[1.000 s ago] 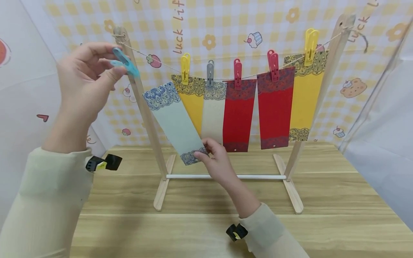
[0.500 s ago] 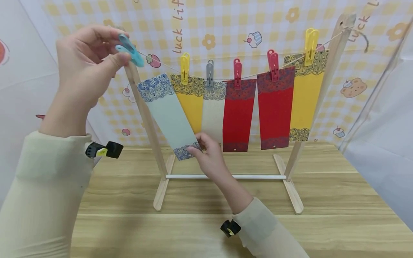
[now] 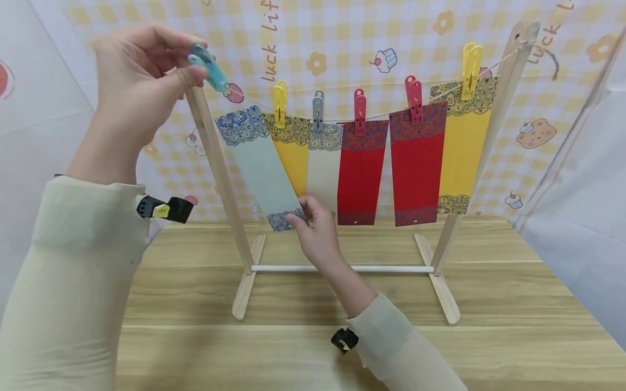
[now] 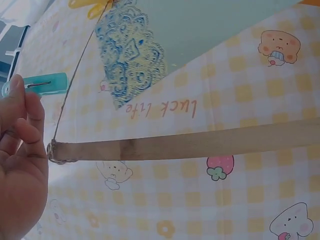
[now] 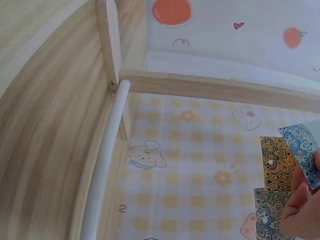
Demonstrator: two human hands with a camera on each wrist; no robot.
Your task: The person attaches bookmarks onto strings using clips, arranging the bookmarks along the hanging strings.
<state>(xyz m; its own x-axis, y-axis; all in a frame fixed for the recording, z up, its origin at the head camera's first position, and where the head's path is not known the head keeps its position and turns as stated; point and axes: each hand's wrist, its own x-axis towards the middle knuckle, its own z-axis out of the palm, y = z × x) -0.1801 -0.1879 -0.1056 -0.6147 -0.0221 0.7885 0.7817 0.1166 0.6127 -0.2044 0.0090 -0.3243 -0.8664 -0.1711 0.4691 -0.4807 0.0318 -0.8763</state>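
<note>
My left hand (image 3: 142, 89) pinches a light-blue clothespin (image 3: 211, 69) between thumb and fingers, high beside the left post. In the left wrist view the clothespin (image 4: 47, 84) points at the string (image 4: 75, 75), its tip close to it. My right hand (image 3: 320, 236) holds a pale blue paper card (image 3: 261, 168) by its lower patterned end, thumb in front. The card leans to the left, its lacy top edge near the string and overlapping a yellow card (image 3: 292, 157). In the right wrist view, only part of the right hand (image 5: 305, 212) shows at the edge.
Red, yellow and off-white cards hang from the string by yellow, grey and red clothespins, such as the grey clothespin (image 3: 318, 113). A wooden post (image 3: 220, 174) stands at each side, joined low down by a white rod (image 3: 391, 268). The wooden table (image 3: 293, 347) lies beneath.
My left hand has risen and shifted right with the blue clothespin, from beside the post towards the string. The right hand has lifted the pale blue card and moved slightly left.
</note>
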